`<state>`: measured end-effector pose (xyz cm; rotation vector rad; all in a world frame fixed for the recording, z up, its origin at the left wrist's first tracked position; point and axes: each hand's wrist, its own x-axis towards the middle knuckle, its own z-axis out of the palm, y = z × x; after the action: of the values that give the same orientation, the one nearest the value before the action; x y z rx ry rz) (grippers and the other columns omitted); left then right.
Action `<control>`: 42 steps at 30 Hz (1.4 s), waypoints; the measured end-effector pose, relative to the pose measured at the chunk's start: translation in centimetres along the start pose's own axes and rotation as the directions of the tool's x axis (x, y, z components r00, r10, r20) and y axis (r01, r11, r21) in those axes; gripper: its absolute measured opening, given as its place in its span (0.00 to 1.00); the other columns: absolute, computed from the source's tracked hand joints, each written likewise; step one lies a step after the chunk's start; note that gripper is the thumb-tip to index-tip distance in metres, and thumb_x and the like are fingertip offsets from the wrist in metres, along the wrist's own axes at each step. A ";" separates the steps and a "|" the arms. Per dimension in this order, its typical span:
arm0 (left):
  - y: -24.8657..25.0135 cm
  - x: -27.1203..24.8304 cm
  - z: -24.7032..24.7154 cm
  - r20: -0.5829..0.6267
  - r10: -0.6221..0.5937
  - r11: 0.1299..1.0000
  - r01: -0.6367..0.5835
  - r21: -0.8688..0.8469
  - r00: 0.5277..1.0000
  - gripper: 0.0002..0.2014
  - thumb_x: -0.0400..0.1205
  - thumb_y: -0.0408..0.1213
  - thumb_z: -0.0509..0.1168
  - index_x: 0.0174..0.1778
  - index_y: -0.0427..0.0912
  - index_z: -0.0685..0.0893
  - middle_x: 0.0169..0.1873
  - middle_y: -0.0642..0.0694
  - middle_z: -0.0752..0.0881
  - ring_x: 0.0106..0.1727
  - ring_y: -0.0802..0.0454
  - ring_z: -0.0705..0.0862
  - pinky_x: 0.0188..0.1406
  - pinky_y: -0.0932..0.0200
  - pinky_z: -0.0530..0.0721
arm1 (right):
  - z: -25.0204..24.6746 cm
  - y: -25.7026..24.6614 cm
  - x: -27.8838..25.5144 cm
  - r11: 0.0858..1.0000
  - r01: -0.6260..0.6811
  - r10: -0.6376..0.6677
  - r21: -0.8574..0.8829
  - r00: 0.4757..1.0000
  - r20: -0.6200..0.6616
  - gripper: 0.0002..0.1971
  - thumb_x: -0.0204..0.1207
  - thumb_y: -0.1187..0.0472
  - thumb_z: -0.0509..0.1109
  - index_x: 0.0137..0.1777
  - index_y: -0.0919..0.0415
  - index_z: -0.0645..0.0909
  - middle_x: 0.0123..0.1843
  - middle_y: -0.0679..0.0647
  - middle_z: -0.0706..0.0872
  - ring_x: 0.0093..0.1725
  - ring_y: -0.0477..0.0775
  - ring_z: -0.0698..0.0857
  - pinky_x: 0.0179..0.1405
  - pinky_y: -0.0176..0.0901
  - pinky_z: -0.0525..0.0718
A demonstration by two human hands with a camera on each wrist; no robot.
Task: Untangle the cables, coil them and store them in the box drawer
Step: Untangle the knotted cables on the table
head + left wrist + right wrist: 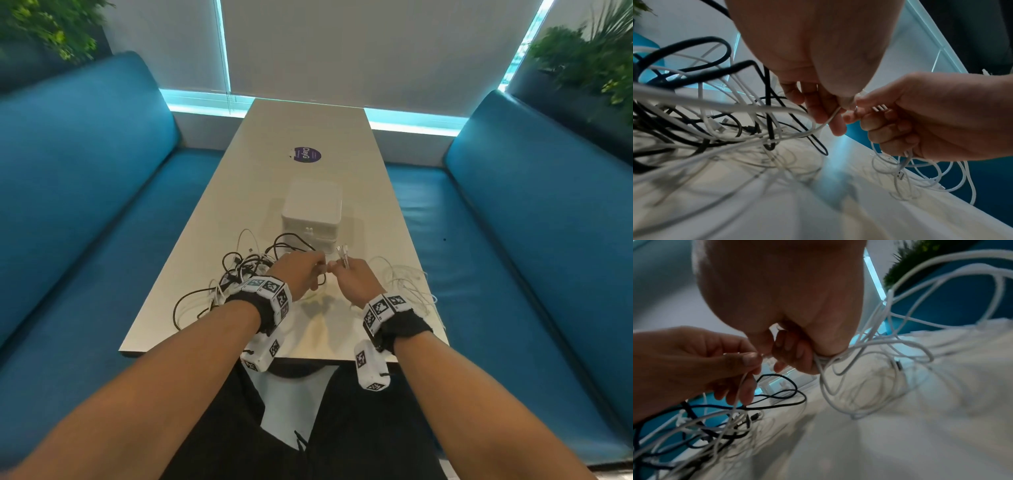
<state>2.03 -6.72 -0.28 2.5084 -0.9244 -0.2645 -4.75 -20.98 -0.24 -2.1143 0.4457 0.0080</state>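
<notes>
A tangle of black and white cables (236, 277) lies on the pale table (308, 133), left of my hands. My left hand (301, 274) pinches a white cable (826, 121) that runs out of the tangle. My right hand (352, 277) grips a bunch of white cables (824, 363); their plugs (343, 255) stick up above the fist, and their loops (404, 284) spill to the right. Both hands meet fingertip to fingertip just in front of the white drawer box (312, 212), whose drawers look closed.
Blue benches (102, 192) run along both sides of the narrow table. A purple round sticker (306, 155) lies beyond the box. Plants (589, 61) stand behind the bench backs. White loops hang near the table's right edge (435, 308).
</notes>
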 end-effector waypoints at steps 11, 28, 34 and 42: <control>0.0 0.5 0.3 0.006 -0.010 0.998 0.010 -0.062 1.000 0.14 0.87 0.39 0.55 0.38 0.53 0.80 0.36 0.54 0.91 0.43 0.52 0.89 0.49 0.51 0.85 | 0.0 0.5 1.1 0.999 0.041 -0.037 0.028 0.991 -0.129 0.17 0.79 0.45 0.69 0.36 0.56 0.85 0.28 0.47 0.81 0.28 0.45 0.76 0.33 0.42 0.70; -1.4 -0.8 2.0 0.063 0.046 0.951 -0.063 0.303 0.997 0.11 0.88 0.42 0.57 0.53 0.51 0.86 0.45 0.50 0.90 0.49 0.47 0.87 0.59 0.51 0.78 | 0.6 2.0 1.1 0.939 0.062 -0.085 -0.339 0.995 -0.051 0.16 0.87 0.57 0.56 0.53 0.62 0.86 0.53 0.62 0.88 0.54 0.65 0.84 0.47 0.46 0.74; -2.8 -1.0 1.5 0.173 0.000 0.888 -0.079 0.453 0.985 0.11 0.86 0.35 0.56 0.50 0.52 0.84 0.47 0.52 0.89 0.51 0.45 0.85 0.66 0.48 0.67 | -1.9 2.3 0.5 0.968 0.029 -0.039 -0.248 0.999 -0.036 0.16 0.88 0.59 0.52 0.49 0.61 0.81 0.52 0.61 0.87 0.53 0.64 0.85 0.49 0.46 0.75; -0.2 -1.0 2.4 0.183 0.041 0.865 -0.127 0.485 0.982 0.13 0.89 0.40 0.54 0.55 0.47 0.85 0.45 0.47 0.90 0.49 0.43 0.85 0.72 0.44 0.65 | 0.3 -1.0 -0.5 0.990 0.125 -0.132 0.060 0.980 0.150 0.15 0.87 0.57 0.56 0.41 0.59 0.79 0.32 0.52 0.80 0.28 0.48 0.77 0.31 0.38 0.74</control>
<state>0.65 -6.73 -2.43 2.9340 -1.3076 -0.2344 -4.85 -20.11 0.53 -2.0718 0.2148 0.0838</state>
